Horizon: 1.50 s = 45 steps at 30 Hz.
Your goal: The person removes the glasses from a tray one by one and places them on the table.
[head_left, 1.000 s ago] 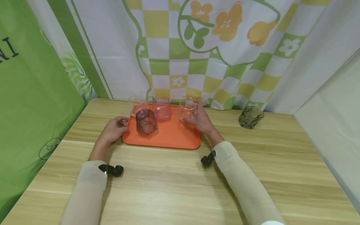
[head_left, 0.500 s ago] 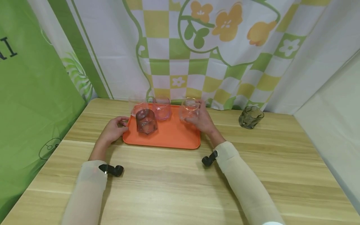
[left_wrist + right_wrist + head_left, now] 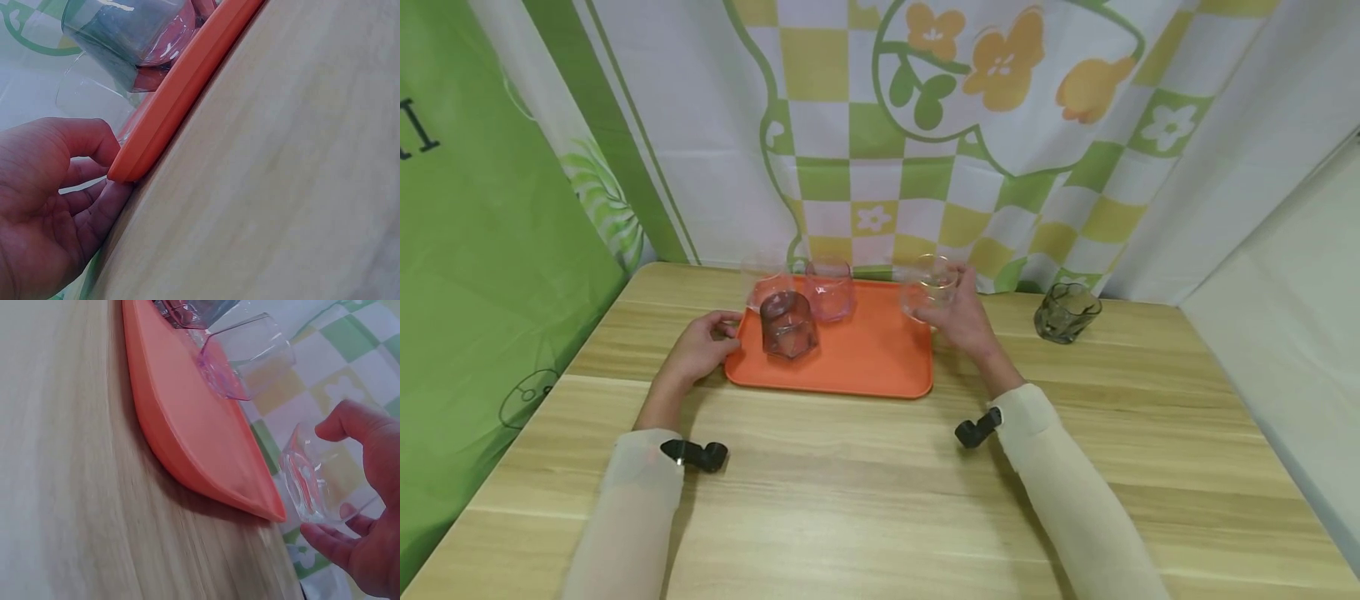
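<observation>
At the left end of the orange tray (image 3: 872,358), my left hand (image 3: 702,346) pinches the tray's edge between thumb and fingers; the left wrist view shows this grip on the tray's corner (image 3: 150,140). My right hand (image 3: 964,321) holds a clear glass with a gold rim (image 3: 931,287). That glass (image 3: 312,475) hangs raised off the tray, by its far right corner, in the right wrist view. Three glasses stand on the left part of the tray: a dark greyish one (image 3: 788,325), a pink one (image 3: 830,293) and a clear one (image 3: 767,283) behind.
A smoky dark glass (image 3: 1067,313) stands on the wooden table (image 3: 865,483) to the right, near the back edge. A patterned curtain (image 3: 880,167) hangs right behind the table, and a green cloth (image 3: 490,275) hangs at the left.
My right hand has lifted the gold-rimmed glass off the tray and moved it right, to the tray's far right corner. The left hand and the tray have stayed in place.
</observation>
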### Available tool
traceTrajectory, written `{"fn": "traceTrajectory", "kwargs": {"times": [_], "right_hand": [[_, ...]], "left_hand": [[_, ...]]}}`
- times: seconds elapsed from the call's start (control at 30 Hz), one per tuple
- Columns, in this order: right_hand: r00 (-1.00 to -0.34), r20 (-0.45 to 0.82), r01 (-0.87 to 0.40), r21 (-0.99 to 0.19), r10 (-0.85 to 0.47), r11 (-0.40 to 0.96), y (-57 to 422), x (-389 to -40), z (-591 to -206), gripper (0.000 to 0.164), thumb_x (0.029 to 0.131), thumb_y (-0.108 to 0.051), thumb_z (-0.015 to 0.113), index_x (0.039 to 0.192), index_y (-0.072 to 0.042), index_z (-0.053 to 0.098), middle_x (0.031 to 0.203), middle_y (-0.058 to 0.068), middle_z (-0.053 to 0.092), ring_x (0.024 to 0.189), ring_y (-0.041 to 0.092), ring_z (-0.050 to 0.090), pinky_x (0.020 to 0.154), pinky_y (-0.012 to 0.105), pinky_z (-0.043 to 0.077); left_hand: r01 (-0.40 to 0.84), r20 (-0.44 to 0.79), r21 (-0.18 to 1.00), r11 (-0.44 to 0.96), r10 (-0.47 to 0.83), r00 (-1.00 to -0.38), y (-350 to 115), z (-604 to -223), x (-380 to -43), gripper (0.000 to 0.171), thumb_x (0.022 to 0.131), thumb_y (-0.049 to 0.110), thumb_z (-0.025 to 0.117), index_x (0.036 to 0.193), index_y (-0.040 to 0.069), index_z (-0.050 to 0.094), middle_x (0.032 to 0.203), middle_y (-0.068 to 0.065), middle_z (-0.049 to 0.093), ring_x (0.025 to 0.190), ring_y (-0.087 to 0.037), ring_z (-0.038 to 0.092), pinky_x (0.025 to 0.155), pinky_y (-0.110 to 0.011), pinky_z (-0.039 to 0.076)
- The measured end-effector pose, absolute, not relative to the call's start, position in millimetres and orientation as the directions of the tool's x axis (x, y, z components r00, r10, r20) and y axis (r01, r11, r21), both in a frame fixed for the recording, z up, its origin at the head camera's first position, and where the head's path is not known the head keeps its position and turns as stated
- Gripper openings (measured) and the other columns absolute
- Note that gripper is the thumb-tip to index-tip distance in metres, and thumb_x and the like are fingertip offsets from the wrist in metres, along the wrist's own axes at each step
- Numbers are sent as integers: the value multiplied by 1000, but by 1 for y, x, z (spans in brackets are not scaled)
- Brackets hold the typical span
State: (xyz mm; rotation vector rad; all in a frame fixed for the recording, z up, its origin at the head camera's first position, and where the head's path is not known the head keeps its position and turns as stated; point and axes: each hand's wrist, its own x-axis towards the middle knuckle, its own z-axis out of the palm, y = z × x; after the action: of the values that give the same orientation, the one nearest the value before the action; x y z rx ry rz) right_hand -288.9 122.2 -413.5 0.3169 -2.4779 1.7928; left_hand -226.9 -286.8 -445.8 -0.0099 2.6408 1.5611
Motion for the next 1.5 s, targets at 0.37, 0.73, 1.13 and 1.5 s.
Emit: {"fn": "traceTrajectory", "kwargs": {"times": [0.37, 0.73, 1.13, 1.5], "right_hand": [[-987, 154, -159, -916, -43, 369, 152, -283, -411, 91, 78, -6, 84, 146, 0, 24, 139, 30, 42, 122, 41, 50, 99, 50, 45], [-999, 52, -48, -934, 1, 354, 196, -280, -407, 96, 85, -13, 80, 151, -8, 10, 143, 24, 38, 115, 35, 54, 86, 35, 46], [-997, 49, -24, -920, 53, 390, 225, -282, -409, 96, 84, -13, 79, 152, -9, 12, 147, 26, 35, 122, 40, 50, 95, 37, 42], [-998, 49, -27, -908, 41, 419, 234, -283, -413, 99, 84, -13, 81, 154, -11, 10, 149, 31, 33, 128, 44, 47, 102, 49, 41]], "left_hand": [[-41, -62, 864, 502, 26, -998, -289, -448, -227, 50, 95, -1, 59, 143, -9, 48, 112, -20, 55, 91, -22, 55, 69, -22, 50], [-41, -63, 870, 491, 29, -998, -288, -449, -228, 50, 95, 0, 59, 144, -9, 48, 113, -22, 55, 92, -23, 56, 69, -22, 51], [-31, -53, 865, 500, 31, -998, -291, -449, -228, 52, 95, -1, 60, 144, -9, 48, 115, -24, 56, 92, -23, 56, 70, -22, 51], [-37, -58, 872, 488, 29, -998, -289, -449, -229, 51, 95, -1, 59, 144, -9, 48, 115, -24, 55, 91, -23, 57, 69, -22, 52]]}}
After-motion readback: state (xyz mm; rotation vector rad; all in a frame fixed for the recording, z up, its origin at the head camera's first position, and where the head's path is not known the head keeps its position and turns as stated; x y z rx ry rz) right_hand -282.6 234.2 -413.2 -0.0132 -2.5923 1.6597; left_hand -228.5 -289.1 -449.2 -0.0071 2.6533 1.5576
